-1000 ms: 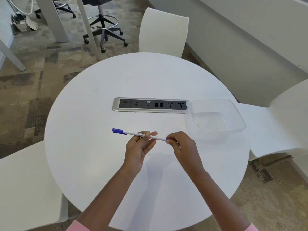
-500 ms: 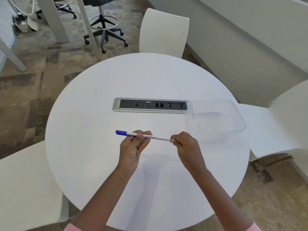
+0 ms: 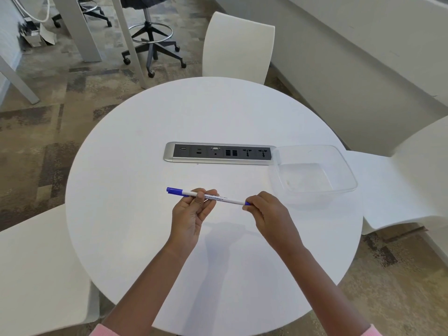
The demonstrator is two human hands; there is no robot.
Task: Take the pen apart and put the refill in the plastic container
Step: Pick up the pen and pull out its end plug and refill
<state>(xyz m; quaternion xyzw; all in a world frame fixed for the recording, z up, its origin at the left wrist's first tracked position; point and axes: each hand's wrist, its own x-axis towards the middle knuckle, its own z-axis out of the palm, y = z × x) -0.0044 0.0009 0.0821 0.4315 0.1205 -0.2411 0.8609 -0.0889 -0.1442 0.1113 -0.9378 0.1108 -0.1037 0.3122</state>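
A white pen (image 3: pixel 225 199) with a blue cap on its left end and a blue plug on its right end is held level above the round white table (image 3: pixel 135 238). My left hand (image 3: pixel 191 214) pinches the barrel near the cap end. My right hand (image 3: pixel 269 214) grips the blue end plug with its fingertips. The clear plastic container (image 3: pixel 344 170) sits on the table to the right of my right hand, with nothing in it that I can see.
A silver socket strip (image 3: pixel 218 153) is set into the table's middle, touching the container's left rim. White chairs stand behind (image 3: pixel 238 44), at the left (image 3: pixel 36 275) and at the right (image 3: pixel 407 185). A wheeled stool (image 3: pixel 150 44) stands on the carpet beyond.
Both hands stay on the pen. My right hand has slid a little right, so more of the white barrel shows between the hands.
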